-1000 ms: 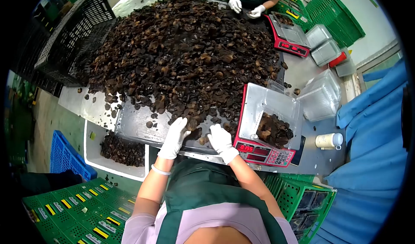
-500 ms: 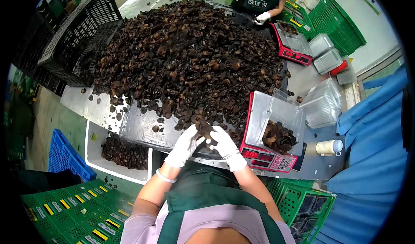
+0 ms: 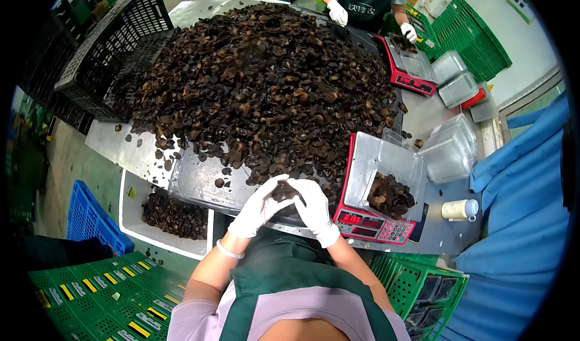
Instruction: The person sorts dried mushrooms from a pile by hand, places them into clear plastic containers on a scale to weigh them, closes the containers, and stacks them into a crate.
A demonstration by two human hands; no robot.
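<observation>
My left hand and my right hand, both in white gloves, meet at the near edge of the table. Between their curled fingers they hold dark brown wood ear mushrooms, partly covered by the gloves. Just beyond lies a large heap of wood ear mushrooms. To the right of my right hand stands a red digital scale, its display lit and seeming to read 0.155. A clear plastic box rests tilted on the scale, with a clump of mushrooms in its near end.
A white bin with mushroom pieces stands below left. A black crate lies tipped at the heap's left. Stacked clear boxes and a capped bottle are at right. Across the table, a gloved co-worker stands by a second scale.
My hands have drawn closer together around the mushrooms, fingertips now nearly touching above them. The co-worker's hands have moved, one down toward the table and the other over the second scale.
</observation>
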